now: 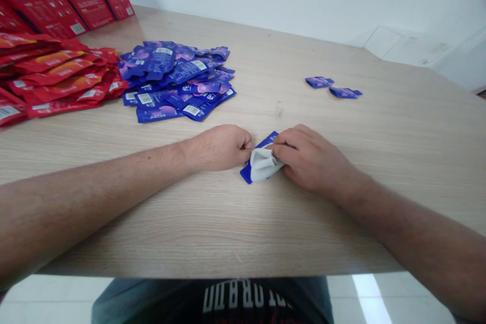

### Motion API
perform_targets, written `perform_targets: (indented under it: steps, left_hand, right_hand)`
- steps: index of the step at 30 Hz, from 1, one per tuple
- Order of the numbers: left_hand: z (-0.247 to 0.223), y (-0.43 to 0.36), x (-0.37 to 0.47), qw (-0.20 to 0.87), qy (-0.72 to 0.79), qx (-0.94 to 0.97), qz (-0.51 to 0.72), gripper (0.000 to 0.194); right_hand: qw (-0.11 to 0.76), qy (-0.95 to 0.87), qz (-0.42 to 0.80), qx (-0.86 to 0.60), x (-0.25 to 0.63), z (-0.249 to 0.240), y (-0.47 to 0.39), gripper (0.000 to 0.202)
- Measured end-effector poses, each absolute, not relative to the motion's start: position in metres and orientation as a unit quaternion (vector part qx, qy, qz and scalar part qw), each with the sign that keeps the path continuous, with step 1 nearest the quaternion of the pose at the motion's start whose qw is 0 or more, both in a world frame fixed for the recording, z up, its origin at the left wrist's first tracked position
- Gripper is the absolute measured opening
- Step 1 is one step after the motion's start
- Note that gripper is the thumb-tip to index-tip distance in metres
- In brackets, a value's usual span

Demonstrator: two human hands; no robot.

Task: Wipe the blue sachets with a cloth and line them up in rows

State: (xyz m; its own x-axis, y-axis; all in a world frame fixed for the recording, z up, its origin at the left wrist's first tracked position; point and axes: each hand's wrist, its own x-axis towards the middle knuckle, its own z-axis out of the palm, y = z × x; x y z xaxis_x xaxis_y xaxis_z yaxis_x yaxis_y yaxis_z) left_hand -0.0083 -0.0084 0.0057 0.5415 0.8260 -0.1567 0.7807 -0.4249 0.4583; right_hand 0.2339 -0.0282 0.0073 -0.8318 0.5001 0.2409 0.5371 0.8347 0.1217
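Note:
A blue packet (246,174) lies on the table in front of me, with a light grey-white cloth-like piece (262,164) over it. My right hand (309,162) is closed, pinching the edge of the white piece at the packet's right side. At the packet's upper left is my left hand (224,148), its fingers curled into a fist against the packet's edge; what its fingertips hold, if anything, is hidden.
A heap of blue packets (178,78) lies beyond my left hand. Left of it are piled red packets (61,73), with red boxes (41,0) behind. Two small blue pieces (345,92) rest at the right rear of the wooden table (212,233), near the white wall.

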Motion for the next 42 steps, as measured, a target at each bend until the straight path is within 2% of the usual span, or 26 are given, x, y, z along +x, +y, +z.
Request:
perform_targets:
  steps: [3, 9, 14, 19, 24, 29, 35, 42]
  left_hand:
    - [0.006, -0.008, -0.008, 0.239, 0.473, 0.847, 0.051, 0.021]
    - [0.009, -0.009, -0.008, 0.241, 0.468, 0.849, 0.044, 0.023]
    - [0.007, -0.008, -0.008, 0.234, 0.457, 0.857, 0.049, 0.021]
    - [0.008, -0.009, -0.008, 0.236, 0.459, 0.856, 0.042, 0.021]
    - [0.008, -0.009, -0.008, 0.23, 0.456, 0.859, 0.043, 0.02]
    - [0.009, -0.009, -0.008, 0.235, 0.459, 0.856, 0.04, 0.02]
    - [0.007, -0.009, -0.008, 0.226, 0.459, 0.858, 0.049, 0.022]
    - [0.009, -0.01, -0.008, 0.231, 0.463, 0.855, 0.045, 0.019]
  right_hand:
    - [0.091, -0.963, -0.077, -0.243, 0.233, 0.008, -0.029, 0.025]
    - [0.121, -0.936, -0.115, -0.31, 0.24, 0.007, -0.017, 0.017]
    - [0.098, -0.961, -0.084, -0.244, 0.235, 0.007, -0.024, 0.023]
    - [0.123, -0.937, -0.113, -0.307, 0.24, 0.007, -0.019, 0.018]
    - [0.101, -0.96, -0.071, -0.251, 0.236, 0.006, -0.022, 0.025]
    - [0.123, -0.938, -0.099, -0.31, 0.24, 0.005, -0.019, 0.018]
    - [0.102, -0.96, -0.068, -0.252, 0.235, 0.006, -0.027, 0.026]
    - [0.123, -0.937, -0.102, -0.31, 0.239, 0.004, -0.019, 0.018]
